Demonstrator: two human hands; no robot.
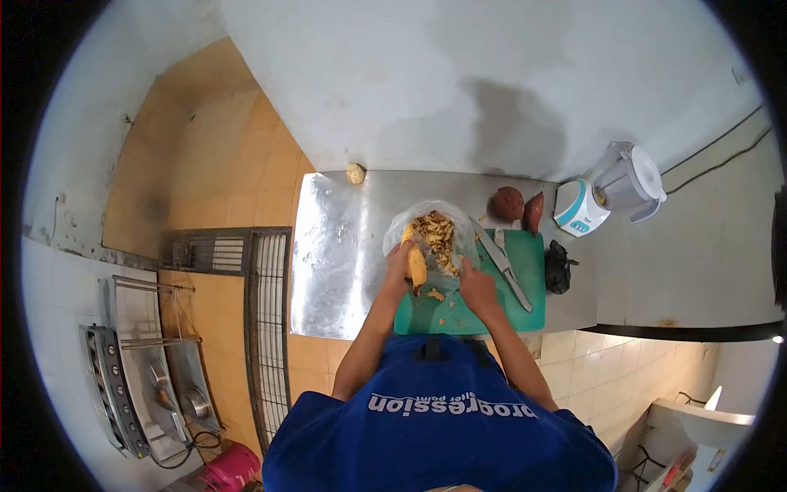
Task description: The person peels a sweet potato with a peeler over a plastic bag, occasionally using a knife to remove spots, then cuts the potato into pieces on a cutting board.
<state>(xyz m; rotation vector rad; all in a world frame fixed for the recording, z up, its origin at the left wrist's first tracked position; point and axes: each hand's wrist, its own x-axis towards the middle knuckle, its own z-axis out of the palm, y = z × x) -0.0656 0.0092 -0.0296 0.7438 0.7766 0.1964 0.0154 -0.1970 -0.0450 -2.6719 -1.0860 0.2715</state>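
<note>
My left hand [398, 264] is closed around a long yellow peeled sweet potato [416, 266] with a darker lower tip. Just beyond it, a clear plastic bag [399, 223] lies open with many brown-and-yellow peelings [436, 232] inside. My right hand [477, 289] is at the bag's right side, its fingers closed; what they hold is too small and hidden to name. Under both hands is a green cutting board [516, 307], with a few peel scraps [435, 294] on it. A large knife [514, 283] lies on the board, right of my right hand.
Two red-skinned sweet potatoes [508, 203] and a spoon [500, 239] are beyond the board. A black plastic bag [559, 266] and a blender [584, 209] stand to the right. A pale round lump [356, 173] sits at the steel table's [328, 271] far edge, against the wall.
</note>
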